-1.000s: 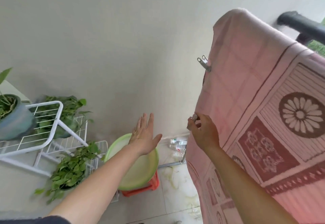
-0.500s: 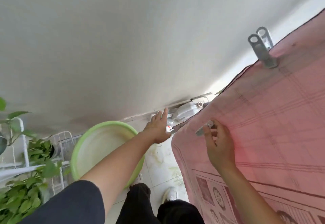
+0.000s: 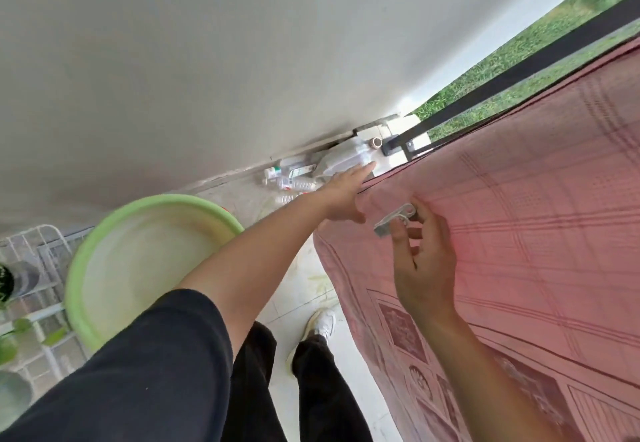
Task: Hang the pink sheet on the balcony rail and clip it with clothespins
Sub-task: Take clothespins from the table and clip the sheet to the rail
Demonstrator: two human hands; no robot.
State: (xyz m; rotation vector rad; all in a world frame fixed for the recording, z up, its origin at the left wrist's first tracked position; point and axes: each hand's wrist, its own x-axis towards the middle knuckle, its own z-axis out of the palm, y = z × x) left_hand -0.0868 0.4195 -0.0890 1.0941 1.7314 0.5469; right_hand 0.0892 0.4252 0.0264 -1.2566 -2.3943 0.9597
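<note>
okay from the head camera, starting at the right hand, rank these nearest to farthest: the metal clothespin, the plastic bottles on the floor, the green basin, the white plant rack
1. Metal clothespin, pinched in the right hand.
2. Plastic bottles, up-left by the wall.
3. Green basin, left.
4. White plant rack, far left.

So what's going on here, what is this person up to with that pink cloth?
A person is pegging out a pink sheet that hangs beside a dark balcony rail. The right hand holds a metal clothespin against the sheet near its side edge. The left hand reaches to that edge with its fingers stretched out flat. The pin does not look clipped on yet. A green basin sits on the floor behind.
</note>
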